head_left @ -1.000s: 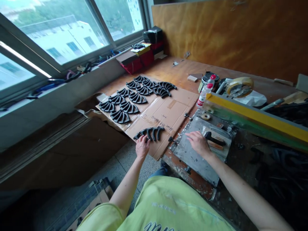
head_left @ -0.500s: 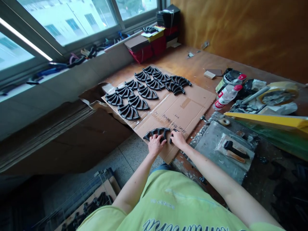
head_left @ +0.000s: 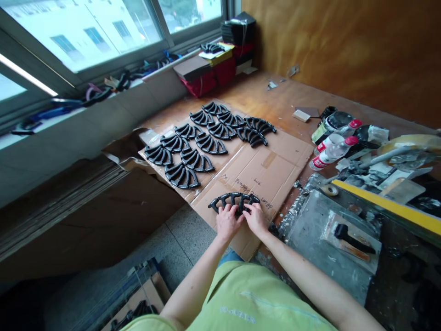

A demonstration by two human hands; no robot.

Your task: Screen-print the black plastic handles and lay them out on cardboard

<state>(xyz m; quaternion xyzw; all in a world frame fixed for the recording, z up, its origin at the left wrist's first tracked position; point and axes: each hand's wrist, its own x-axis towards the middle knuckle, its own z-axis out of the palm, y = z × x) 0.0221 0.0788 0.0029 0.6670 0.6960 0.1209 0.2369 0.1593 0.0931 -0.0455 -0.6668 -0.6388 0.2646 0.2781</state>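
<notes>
A row of black, glossy, T-ended curved pieces (head_left: 220, 201) forms an arc on the near part of a flattened cardboard sheet (head_left: 289, 151). My left hand (head_left: 227, 224) has its fingers bent over the lower ends of this row, holding the pieces against the cardboard. At the right end of the arc, my right hand (head_left: 255, 219) pinches one more black curved piece (head_left: 254, 199), which now touches or nearly touches its neighbour. Both hands are close together, and their fingers hide the lower tips of the pieces. Farther up the sheet lie several finished-looking fans (head_left: 182, 175) of the same black pieces.
Right of the cardboard are plastic bottles with red caps (head_left: 333, 154), a roll of tape (head_left: 413, 147), a yellow-edged board (head_left: 389, 202) and a grey plate (head_left: 310, 239) carrying a black-headed brush-like tool (head_left: 353, 238). Red boxes (head_left: 201, 82) stand by the window.
My right hand has brought its black piece leftward against the end of the row. My left hand has slid slightly right along the pieces. The view has shifted a little.
</notes>
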